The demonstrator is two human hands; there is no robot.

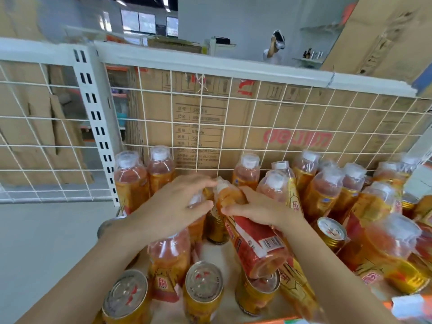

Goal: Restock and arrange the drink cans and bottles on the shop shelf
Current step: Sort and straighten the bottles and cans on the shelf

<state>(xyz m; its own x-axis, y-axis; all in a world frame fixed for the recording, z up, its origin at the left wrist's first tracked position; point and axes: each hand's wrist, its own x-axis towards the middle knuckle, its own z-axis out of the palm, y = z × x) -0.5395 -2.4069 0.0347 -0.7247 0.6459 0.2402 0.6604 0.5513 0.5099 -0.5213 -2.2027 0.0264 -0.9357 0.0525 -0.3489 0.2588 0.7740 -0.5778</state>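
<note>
SHOP SHELF, MIDDAY: A worker's right hand [257,211] grips the neck of a tilted bottle [257,249] of orange drink, its base hanging above a gold can [257,293] near the front of the shelf [217,251]. The left hand [173,206] curls round the capped top of an upright bottle [168,256] just beside it. More bottles [161,169] stand along the white wire grid [210,108] at the back, with cardboard boxes [245,127] behind. Ring-pull cans [203,281] sit at the front edge.

Bottles [322,192] and cans [203,288] crowd shelf [217,253]; wire grid [233,118] blocks behind
</note>
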